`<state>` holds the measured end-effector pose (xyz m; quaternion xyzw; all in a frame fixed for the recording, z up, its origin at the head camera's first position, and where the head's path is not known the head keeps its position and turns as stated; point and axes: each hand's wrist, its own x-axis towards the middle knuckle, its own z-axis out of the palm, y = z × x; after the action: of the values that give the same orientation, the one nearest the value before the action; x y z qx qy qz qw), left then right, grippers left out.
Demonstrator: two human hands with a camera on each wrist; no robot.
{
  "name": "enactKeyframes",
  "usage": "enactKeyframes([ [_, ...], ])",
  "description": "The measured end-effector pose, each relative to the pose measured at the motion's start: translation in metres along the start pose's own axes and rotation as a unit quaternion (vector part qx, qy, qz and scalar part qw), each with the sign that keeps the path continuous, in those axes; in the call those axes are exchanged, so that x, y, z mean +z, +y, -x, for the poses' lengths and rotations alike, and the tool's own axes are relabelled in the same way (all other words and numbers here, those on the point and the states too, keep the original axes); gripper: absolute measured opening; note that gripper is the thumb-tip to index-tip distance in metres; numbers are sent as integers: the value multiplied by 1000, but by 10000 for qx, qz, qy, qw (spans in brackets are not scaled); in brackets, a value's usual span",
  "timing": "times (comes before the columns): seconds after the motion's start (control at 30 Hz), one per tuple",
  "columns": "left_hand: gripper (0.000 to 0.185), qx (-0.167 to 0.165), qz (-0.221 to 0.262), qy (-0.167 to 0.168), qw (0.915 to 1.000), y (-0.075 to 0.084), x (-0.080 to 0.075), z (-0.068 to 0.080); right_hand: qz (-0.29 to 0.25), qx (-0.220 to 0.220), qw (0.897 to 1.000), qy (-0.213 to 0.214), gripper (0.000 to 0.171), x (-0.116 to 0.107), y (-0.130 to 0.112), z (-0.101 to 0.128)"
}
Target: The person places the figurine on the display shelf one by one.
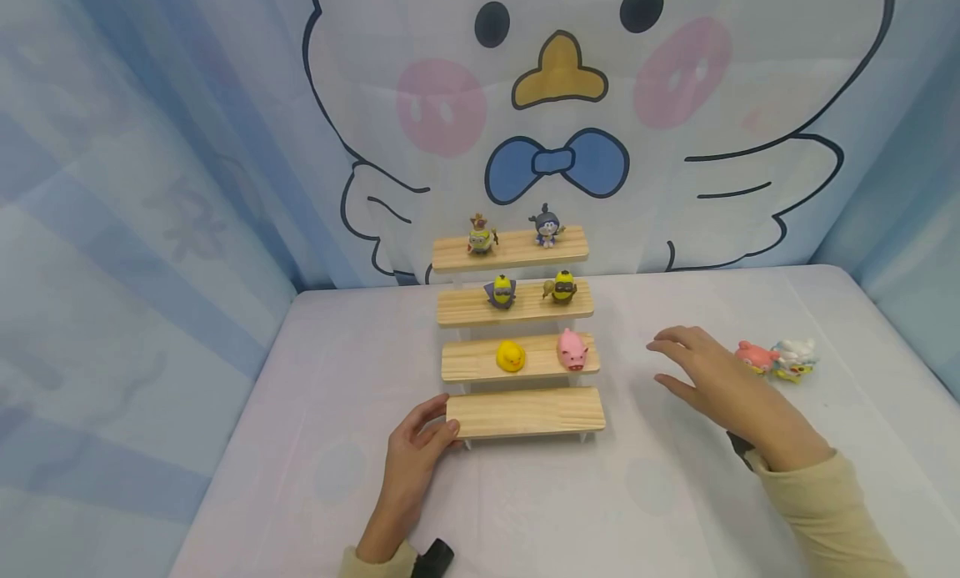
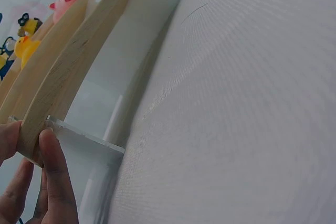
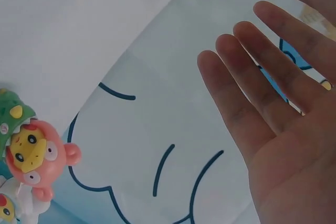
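A four-step wooden shelf stands mid-table. Its top two steps each carry two small figures. On the third step sit a yellow duck and a pink pig, and the bottom step is bare. My left hand pinches the left end of the bottom step; the left wrist view shows my fingers on that plank end. My right hand hovers open above the table, right of the shelf. Behind it lie a pink figure and a white figure. The right wrist view shows my flat palm and the pink figure.
The table has a pale cloth, and a blue cartoon-bird curtain hangs close behind and to both sides. Clear acrylic uprights carry the shelf steps. The table's right edge runs just beyond the two loose figures.
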<state>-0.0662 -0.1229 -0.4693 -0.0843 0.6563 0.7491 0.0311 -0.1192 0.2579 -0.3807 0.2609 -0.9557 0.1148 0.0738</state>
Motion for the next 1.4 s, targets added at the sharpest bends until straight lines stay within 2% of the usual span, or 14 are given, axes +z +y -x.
enactKeyframes([
  [0.2, 54, 20, -58, 1, 10000, -1, 0, 0, 29, 153, 9999, 41, 44, 0, 9, 8],
  [0.37, 53, 30, -81, 4, 10000, -1, 0, 0, 68, -62, 9993, 368, 45, 1, 22, 15],
  [0.47, 53, 33, -96, 1, 9999, -2, 0, -1, 92, -125, 9991, 404, 46, 2, 29, 18],
  [0.77, 53, 43, -85, 15, 10000, -3, -1, -1, 106, 368, 9993, -58, 49, 1, 39, 23],
  [0.97, 53, 11, -88, 24, 10000, -3, -1, -1, -6, 492, 9988, 7, 49, 5, 48, 27],
  [1.4, 52, 50, -25, 23, 10000, -2, -1, -1, 131, 751, 9966, 297, 49, 5, 64, 36],
])
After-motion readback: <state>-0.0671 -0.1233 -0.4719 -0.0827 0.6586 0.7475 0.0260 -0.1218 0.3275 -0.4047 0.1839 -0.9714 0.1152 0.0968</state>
